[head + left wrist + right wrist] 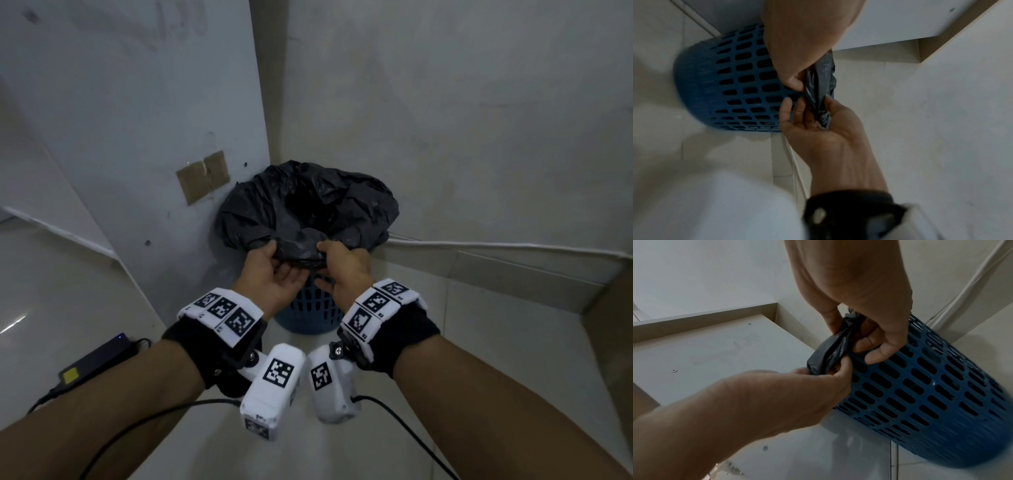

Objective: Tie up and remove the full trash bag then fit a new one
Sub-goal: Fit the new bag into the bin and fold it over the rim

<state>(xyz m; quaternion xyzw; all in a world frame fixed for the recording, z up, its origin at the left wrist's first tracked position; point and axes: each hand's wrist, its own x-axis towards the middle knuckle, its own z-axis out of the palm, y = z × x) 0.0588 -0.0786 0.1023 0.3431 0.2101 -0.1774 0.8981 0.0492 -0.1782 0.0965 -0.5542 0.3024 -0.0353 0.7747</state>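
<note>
A black trash bag (308,205) lines a blue perforated bin (308,310) that stands in a corner on the floor. The bag's mouth hangs open and crumpled over the rim. Both hands are at the near edge of the bag. My left hand (277,270) is palm up, with its thumb on top of a gathered strip of the plastic. My right hand (337,267) pinches the same strip from the right. In the left wrist view the bag (820,84) runs between the left hand (818,129) and the right hand (797,78). The right wrist view shows that twisted strip (830,350) beside the bin (931,394).
A white panel (137,137) with a brown tape patch (203,176) stands left of the bin, and a wall with a white conduit (513,245) runs behind it. A black power adapter (96,359) and cables lie on the tiled floor at the left.
</note>
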